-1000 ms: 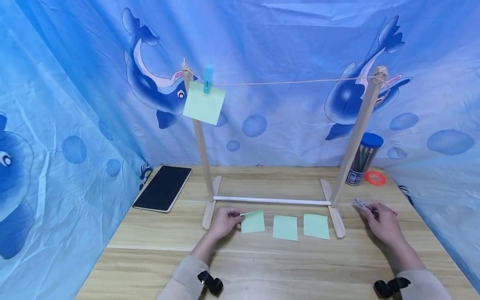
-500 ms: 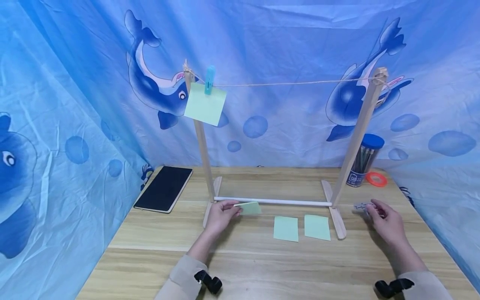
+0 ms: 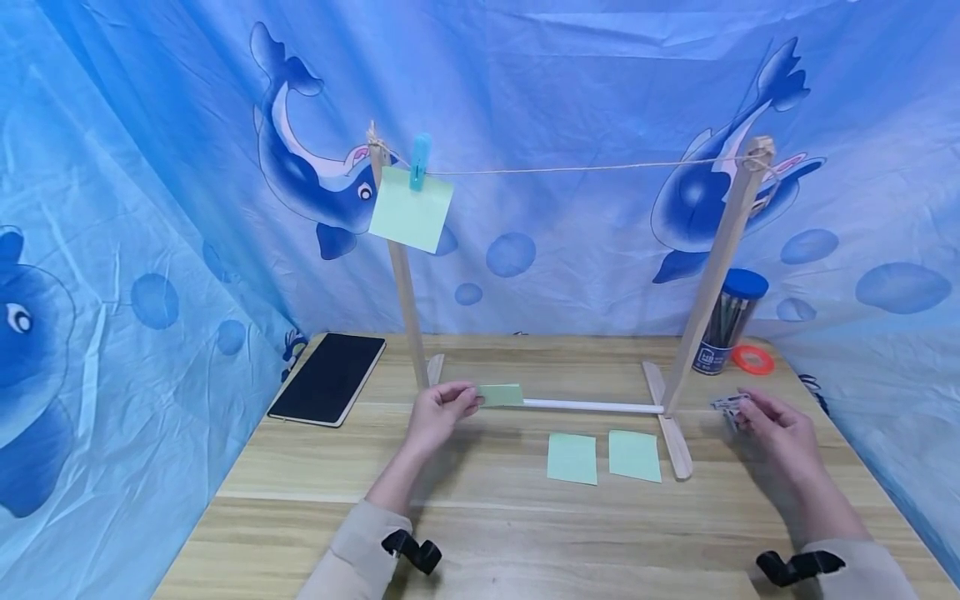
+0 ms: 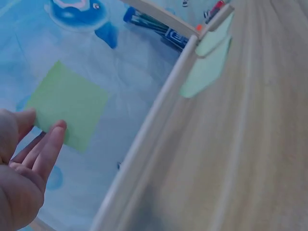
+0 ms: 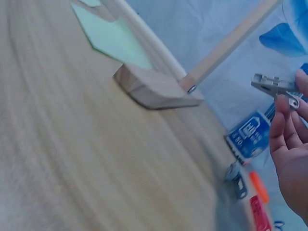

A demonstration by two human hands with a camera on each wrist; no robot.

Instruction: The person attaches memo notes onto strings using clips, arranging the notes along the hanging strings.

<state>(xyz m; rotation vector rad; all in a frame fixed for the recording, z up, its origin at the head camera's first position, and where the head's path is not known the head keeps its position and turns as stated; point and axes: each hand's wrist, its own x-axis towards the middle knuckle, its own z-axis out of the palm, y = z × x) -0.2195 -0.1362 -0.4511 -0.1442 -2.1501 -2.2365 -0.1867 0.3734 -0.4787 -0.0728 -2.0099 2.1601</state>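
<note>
My left hand pinches one edge of a pale green sticky note, raised in front of the wooden stand's white crossbar. The left wrist view shows the held note nearly flat-on, between thumb and fingers. At the right, my right hand pinches a grey clothespin above the table. Two more green notes lie side by side on the wood. Another green note hangs from the string by a turquoise clothespin, near the left post.
A black notebook lies at the back left. Behind the right post stand a blue-lidded pencil jar and an orange ring. The right wrist view shows a grey clothespin and a red one on the table.
My left hand has lifted its note off the table, up and away from me, in front of the crossbar. The right hand has raised the clothespin slightly and turned it.
</note>
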